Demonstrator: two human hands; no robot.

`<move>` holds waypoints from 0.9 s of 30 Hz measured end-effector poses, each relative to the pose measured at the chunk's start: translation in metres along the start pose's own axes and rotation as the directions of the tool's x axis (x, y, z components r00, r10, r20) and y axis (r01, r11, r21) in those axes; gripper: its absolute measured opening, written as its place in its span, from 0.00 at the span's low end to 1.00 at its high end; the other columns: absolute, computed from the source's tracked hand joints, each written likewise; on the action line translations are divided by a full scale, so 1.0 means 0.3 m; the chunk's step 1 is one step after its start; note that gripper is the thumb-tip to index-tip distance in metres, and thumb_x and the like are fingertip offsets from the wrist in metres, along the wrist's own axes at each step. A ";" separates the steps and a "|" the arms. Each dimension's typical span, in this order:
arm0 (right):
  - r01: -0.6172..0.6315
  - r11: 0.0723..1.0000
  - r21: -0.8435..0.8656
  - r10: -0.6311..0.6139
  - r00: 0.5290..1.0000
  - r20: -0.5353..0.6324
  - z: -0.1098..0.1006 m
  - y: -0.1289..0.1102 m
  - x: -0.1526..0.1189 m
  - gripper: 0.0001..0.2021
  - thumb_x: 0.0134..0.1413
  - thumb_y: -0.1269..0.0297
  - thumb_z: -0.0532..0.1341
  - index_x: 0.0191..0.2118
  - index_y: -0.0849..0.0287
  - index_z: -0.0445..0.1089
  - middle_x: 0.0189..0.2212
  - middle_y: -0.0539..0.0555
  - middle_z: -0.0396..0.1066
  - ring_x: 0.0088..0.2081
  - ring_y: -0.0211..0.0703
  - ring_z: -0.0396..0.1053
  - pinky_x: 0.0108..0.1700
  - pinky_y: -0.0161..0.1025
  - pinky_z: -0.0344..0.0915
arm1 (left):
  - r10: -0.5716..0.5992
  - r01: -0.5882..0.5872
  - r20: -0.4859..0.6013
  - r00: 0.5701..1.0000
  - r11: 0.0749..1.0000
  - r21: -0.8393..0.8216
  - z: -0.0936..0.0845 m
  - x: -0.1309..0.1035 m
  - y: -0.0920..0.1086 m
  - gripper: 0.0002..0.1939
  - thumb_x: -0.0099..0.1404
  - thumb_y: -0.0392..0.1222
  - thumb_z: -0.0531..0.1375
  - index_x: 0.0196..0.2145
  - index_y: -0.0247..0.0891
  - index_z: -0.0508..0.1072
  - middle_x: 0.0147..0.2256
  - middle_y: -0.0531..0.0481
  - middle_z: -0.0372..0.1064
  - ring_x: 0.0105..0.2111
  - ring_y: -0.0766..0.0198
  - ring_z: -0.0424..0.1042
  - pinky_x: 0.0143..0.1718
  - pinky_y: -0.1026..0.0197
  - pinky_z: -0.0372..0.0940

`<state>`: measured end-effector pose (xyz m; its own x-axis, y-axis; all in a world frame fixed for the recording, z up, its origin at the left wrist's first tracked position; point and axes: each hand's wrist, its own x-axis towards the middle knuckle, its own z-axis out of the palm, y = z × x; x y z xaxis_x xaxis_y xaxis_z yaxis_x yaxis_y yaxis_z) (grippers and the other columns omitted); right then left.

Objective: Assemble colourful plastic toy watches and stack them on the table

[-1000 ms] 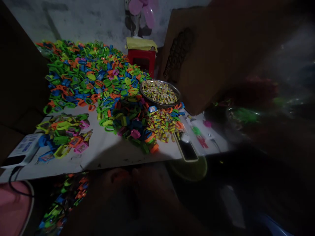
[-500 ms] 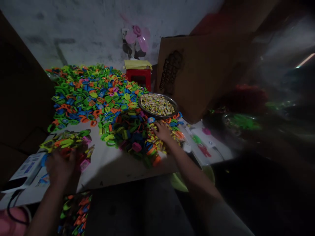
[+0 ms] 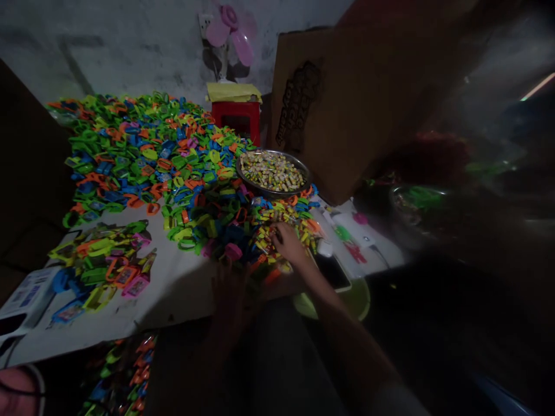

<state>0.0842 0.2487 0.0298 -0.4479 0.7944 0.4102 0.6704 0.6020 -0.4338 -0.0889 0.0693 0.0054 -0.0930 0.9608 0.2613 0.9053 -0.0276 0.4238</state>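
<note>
A large heap of colourful toy watches (image 3: 143, 156) covers the back left of the table (image 3: 173, 289). My right hand (image 3: 288, 242) rests on a pile of small yellow wrapped candies (image 3: 266, 234), its fingers curled; whatever they hold is too small to make out. In shadow at the table's front edge, my left hand (image 3: 229, 289) has its fingers spread just below the near watches, with nothing seen in it. Behind my right hand stands a metal bowl (image 3: 273, 172) full of wrapped candies. A smaller group of watches (image 3: 102, 263) lies at the left.
A cardboard box (image 3: 329, 110) stands at the back right, beside a red stool (image 3: 237, 118) and a pink fan (image 3: 229, 34). A phone (image 3: 332, 270) lies right of my right hand. A white device (image 3: 32, 294) sits at the left edge, above a container of watches (image 3: 125, 375).
My left hand has moved right, from the small group of watches to the table's front middle. My right hand stays at the candies, a little lower. The view has shifted.
</note>
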 end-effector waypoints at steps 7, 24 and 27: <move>0.002 0.995 0.101 0.008 0.995 -0.103 -0.004 -0.023 -0.135 0.11 0.61 0.67 0.50 0.40 0.58 0.69 0.38 0.58 0.73 0.45 0.48 0.68 0.52 0.48 0.63 | 0.036 -0.037 -0.076 0.996 0.999 -0.012 0.047 0.007 0.070 0.31 0.61 0.46 0.61 0.61 0.40 0.64 0.66 0.32 0.48 0.64 0.38 0.50 0.57 0.38 0.52; -0.216 0.773 0.596 0.505 0.779 -0.372 -0.051 -0.086 -0.405 0.15 0.57 0.53 0.59 0.42 0.58 0.72 0.41 0.58 0.75 0.43 0.47 0.72 0.48 0.47 0.68 | 0.153 -0.141 0.055 0.987 0.975 -0.169 0.022 -0.046 0.010 0.19 0.67 0.46 0.54 0.54 0.40 0.69 0.52 0.40 0.70 0.52 0.51 0.68 0.51 0.48 0.62; -0.295 0.719 0.629 0.520 0.829 -0.206 -0.040 -0.131 -0.479 0.18 0.57 0.50 0.58 0.44 0.58 0.72 0.34 0.54 0.75 0.35 0.44 0.73 0.40 0.42 0.70 | 0.095 -0.085 0.032 0.995 0.970 -0.227 0.018 -0.037 0.046 0.15 0.66 0.45 0.56 0.48 0.38 0.72 0.48 0.41 0.71 0.49 0.51 0.69 0.50 0.48 0.62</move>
<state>0.1292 0.1098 -0.0025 0.0993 0.9551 0.2791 0.2423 0.2488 -0.9377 -0.0731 0.0598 0.0038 0.0064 0.9621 0.2725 0.7921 -0.1712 0.5858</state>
